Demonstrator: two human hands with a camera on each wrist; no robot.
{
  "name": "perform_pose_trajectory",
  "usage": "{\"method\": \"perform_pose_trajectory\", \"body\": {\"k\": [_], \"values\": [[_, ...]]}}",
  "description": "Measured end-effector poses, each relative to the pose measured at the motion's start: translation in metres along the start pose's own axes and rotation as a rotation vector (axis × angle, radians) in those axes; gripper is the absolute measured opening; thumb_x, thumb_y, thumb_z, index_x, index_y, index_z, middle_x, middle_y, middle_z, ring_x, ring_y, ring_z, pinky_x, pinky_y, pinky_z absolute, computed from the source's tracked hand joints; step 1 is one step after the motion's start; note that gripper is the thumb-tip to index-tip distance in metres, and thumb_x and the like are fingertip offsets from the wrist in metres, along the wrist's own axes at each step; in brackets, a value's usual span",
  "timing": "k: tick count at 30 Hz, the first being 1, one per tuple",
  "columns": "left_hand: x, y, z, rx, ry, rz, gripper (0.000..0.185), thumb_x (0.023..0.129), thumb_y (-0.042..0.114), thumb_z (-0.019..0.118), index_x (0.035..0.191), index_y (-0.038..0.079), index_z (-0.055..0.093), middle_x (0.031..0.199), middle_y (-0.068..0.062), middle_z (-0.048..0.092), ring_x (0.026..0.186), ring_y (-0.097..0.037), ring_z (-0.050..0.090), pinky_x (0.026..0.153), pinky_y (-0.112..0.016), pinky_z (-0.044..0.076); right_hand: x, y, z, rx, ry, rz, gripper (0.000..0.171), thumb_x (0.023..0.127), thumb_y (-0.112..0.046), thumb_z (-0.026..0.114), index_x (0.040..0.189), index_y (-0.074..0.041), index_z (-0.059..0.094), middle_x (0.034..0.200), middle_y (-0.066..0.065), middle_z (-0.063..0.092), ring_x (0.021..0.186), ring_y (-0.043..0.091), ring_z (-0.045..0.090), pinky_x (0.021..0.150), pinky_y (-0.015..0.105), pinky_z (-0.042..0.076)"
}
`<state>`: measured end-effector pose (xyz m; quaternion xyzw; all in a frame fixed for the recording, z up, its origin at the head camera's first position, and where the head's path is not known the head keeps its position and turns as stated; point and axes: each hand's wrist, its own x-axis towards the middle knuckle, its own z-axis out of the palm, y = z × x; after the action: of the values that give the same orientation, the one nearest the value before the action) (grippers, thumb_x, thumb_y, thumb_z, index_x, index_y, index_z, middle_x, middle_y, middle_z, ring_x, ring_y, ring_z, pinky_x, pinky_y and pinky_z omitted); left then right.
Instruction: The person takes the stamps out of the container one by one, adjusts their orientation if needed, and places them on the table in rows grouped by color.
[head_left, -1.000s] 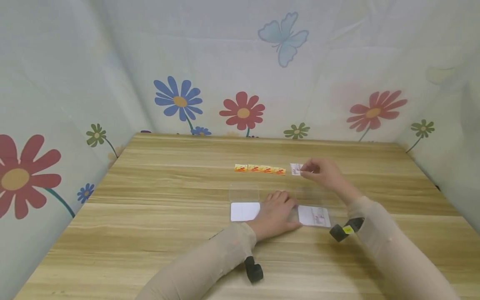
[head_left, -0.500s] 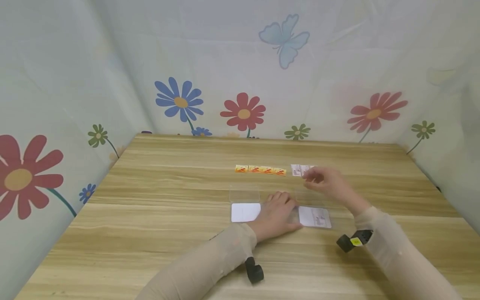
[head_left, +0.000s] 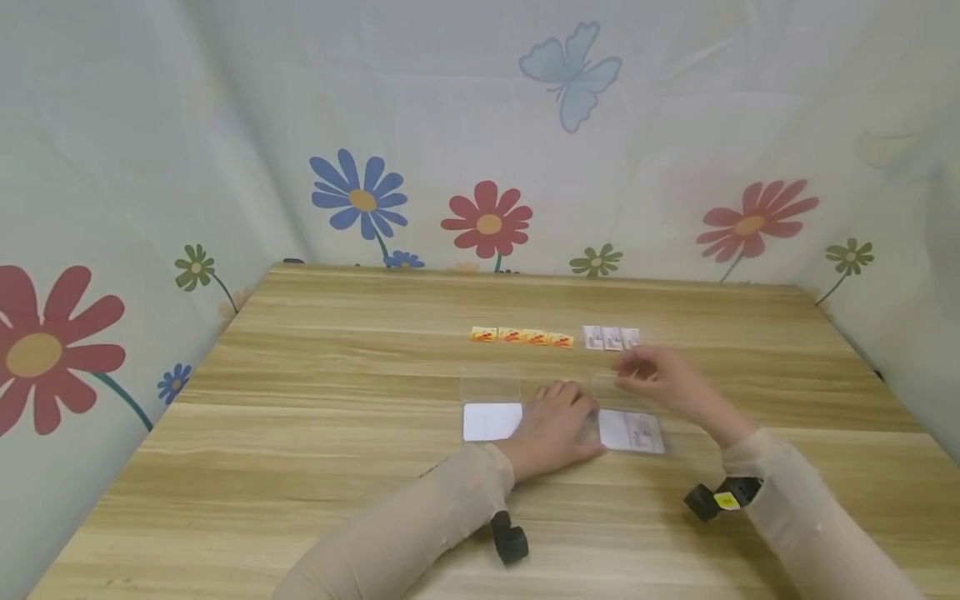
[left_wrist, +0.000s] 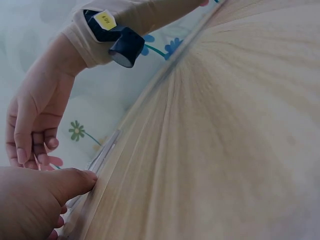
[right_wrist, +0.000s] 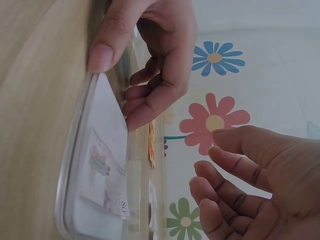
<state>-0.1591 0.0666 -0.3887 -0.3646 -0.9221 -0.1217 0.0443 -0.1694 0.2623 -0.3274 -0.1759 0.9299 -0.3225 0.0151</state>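
Observation:
My left hand rests palm down on a clear plastic sleeve that lies on the wooden table. A blank white card sits in the sleeve to the left of that hand and a printed card to its right. My right hand hovers just above the sleeve's far right part, fingers loosely curled and holding nothing. The right wrist view shows the same empty right hand, with the left hand's thumb on the sleeve edge by the printed card.
Farther back on the table lie a row of small orange stickers and a short strip of small white printed pieces. Flowered fabric walls close the table on three sides. A black camera hangs from my right wrist.
My right hand let go of the white strip in the far row and drew back toward me. The strip now lies uncovered. My left hand has not moved.

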Motion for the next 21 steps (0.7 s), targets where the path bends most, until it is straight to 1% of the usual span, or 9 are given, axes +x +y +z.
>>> {"method": "perform_pose_trajectory", "body": {"k": [7,13,18,21], "values": [[0.000,0.000,0.000,-0.003,0.004,0.003,0.054,0.076,0.058,0.058,0.115,0.022,0.055,0.111,0.005,0.050,0.107,-0.013,0.044,0.096,-0.032,0.036,-0.013,0.005,0.001,-0.002,0.015,-0.014,0.019,0.081,-0.013,0.064,0.098,-0.003,0.064,0.088,0.006,0.065,0.078,0.013,0.056,0.069,0.021,0.047],[0.001,-0.001,0.001,0.003,0.006,0.003,0.053,0.076,0.059,0.058,0.115,0.022,0.055,0.111,0.005,0.050,0.107,-0.012,0.044,0.096,-0.032,0.036,-0.023,0.006,0.002,-0.041,0.005,0.022,0.018,0.082,-0.014,0.063,0.098,-0.006,0.064,0.089,0.003,0.065,0.080,0.014,0.056,0.070,0.023,0.047],[0.000,0.000,0.001,0.013,0.010,0.005,0.053,0.076,0.058,0.058,0.114,0.021,0.055,0.110,0.005,0.050,0.106,-0.013,0.045,0.095,-0.032,0.037,-0.030,0.007,0.003,-0.064,-0.018,0.056,0.018,0.082,-0.015,0.063,0.099,-0.008,0.064,0.091,0.003,0.065,0.080,0.013,0.055,0.068,0.023,0.045],[0.000,0.000,0.001,0.011,0.012,0.005,0.053,0.076,0.058,0.058,0.114,0.021,0.055,0.111,0.005,0.050,0.106,-0.013,0.045,0.096,-0.032,0.036,-0.033,0.008,0.004,-0.082,-0.019,0.044,0.017,0.081,-0.014,0.064,0.097,-0.008,0.064,0.090,0.003,0.065,0.078,0.011,0.055,0.068,0.023,0.046]]}}
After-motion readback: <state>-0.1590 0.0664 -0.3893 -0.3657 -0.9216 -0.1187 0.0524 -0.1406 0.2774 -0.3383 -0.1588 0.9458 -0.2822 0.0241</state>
